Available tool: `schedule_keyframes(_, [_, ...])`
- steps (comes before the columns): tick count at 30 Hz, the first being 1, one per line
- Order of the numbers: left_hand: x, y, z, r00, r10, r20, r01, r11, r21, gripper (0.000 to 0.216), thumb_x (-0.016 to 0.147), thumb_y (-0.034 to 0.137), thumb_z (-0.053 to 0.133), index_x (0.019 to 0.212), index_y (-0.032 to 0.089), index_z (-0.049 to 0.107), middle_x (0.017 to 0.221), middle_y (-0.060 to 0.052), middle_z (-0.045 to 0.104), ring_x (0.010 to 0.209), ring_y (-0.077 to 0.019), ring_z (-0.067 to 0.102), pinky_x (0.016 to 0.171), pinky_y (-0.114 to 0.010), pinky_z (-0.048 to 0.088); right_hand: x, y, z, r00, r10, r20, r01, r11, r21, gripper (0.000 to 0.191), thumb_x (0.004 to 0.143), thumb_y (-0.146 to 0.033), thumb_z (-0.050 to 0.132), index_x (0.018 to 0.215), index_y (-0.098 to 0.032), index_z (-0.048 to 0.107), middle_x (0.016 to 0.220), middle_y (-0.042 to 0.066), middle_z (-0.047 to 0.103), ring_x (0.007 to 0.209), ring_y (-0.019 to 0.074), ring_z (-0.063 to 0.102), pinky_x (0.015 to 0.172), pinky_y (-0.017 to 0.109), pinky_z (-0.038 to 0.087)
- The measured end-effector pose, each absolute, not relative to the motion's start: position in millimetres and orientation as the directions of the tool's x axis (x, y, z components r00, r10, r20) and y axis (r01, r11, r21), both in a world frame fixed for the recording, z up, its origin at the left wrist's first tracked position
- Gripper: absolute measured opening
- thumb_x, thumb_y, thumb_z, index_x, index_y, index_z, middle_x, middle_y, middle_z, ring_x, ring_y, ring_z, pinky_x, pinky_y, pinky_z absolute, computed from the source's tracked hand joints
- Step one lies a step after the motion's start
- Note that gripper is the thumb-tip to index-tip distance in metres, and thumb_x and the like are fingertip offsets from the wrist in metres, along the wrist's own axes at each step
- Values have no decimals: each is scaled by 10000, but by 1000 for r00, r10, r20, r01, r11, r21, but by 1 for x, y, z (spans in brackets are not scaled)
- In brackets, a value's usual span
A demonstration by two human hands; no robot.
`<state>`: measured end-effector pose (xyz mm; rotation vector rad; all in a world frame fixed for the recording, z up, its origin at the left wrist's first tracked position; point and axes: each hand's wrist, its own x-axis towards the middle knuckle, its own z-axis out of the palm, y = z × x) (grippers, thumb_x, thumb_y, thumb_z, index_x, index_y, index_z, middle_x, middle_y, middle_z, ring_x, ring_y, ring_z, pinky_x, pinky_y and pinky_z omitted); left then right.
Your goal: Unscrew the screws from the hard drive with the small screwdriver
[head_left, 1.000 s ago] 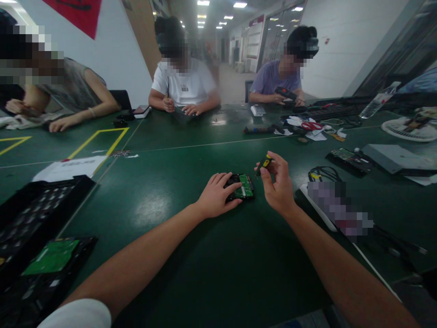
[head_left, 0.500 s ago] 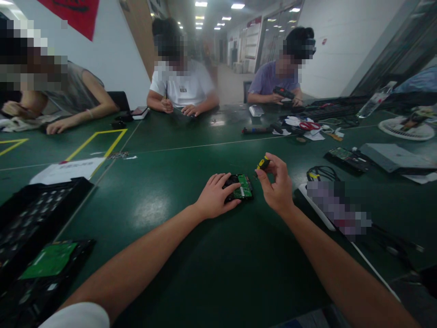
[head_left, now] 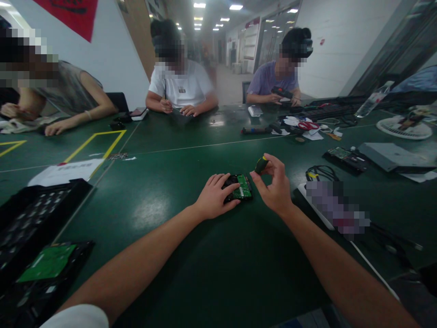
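Note:
A hard drive (head_left: 243,187) with a green circuit board facing up lies flat on the green table. My left hand (head_left: 218,196) holds it from the left, with the index finger across the board, the thumb along the near edge and the other fingers toward the far edge. Just right of the drive, my right hand (head_left: 275,184) is raised and pinches the dark green and yellow handle of a small screwdriver (head_left: 261,164). The screwdriver's tip is too small to make out.
On the left are a black tray (head_left: 37,218) and a larger black unit with a green board (head_left: 48,262). To the right lie a white power strip (head_left: 316,207), another hard drive (head_left: 346,159) and a grey metal case (head_left: 392,155). Several people sit across the table.
The screwdriver's handle has turned slightly in my right hand's fingers, and the thumb has moved a little left. My left hand and the hard drive stay where they were.

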<state>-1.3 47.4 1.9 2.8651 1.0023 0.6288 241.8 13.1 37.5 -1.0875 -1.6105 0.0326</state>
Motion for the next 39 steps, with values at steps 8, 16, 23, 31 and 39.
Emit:
schedule_keyframes(8, [-2, 47, 3, 712, 601, 364, 587, -793, 162, 602, 1011, 592, 621, 1517, 265, 614, 1648, -179, 452, 1518, -417, 421, 1244, -662, 341, 242, 15, 33, 49, 658, 752, 627, 566, -536, 707, 970, -357, 730, 1586, -361, 384, 1396, 116, 652, 952, 256, 752, 864, 504, 698])
schedule_keyframes(16, [0, 48, 0, 702, 606, 373, 588, -789, 176, 581, 998, 589, 641, 1493, 286, 633, 1646, -152, 468, 1513, -405, 430, 1246, -652, 345, 241, 14, 34, 3, 665, 747, 610, 590, -528, 656, 1008, -324, 682, 1595, -341, 389, 1416, 108, 664, 1017, 247, 779, 931, 479, 696])
schedule_keyframes(23, [-1, 49, -2, 706, 601, 374, 584, -794, 172, 603, 999, 594, 637, 1513, 279, 618, 1658, -161, 448, 1518, -410, 423, 1251, -658, 333, 242, 15, 34, 13, 667, 745, 624, 576, -527, 692, 998, -330, 702, 1604, -362, 369, 1480, 109, 633, 1041, 258, 775, 924, 491, 700])
schedule_keyframes(31, [-2, 48, -1, 707, 602, 371, 585, -793, 170, 600, 1010, 598, 620, 1517, 277, 615, 1650, -166, 452, 1518, -415, 421, 1250, -660, 333, 241, 15, 33, 33, 667, 744, 565, 602, -564, 683, 997, -292, 704, 1593, -347, 374, 1421, 112, 664, 1043, 251, 780, 917, 478, 698])
schedule_keyframes(39, [-2, 49, -2, 709, 598, 375, 582, -796, 167, 598, 1009, 593, 623, 1516, 278, 615, 1652, -169, 452, 1515, -409, 426, 1245, -660, 339, 240, 15, 32, 47, 685, 727, 518, 606, -604, 672, 1010, -280, 681, 1595, -334, 355, 1303, 96, 714, 1044, 248, 777, 972, 501, 676])
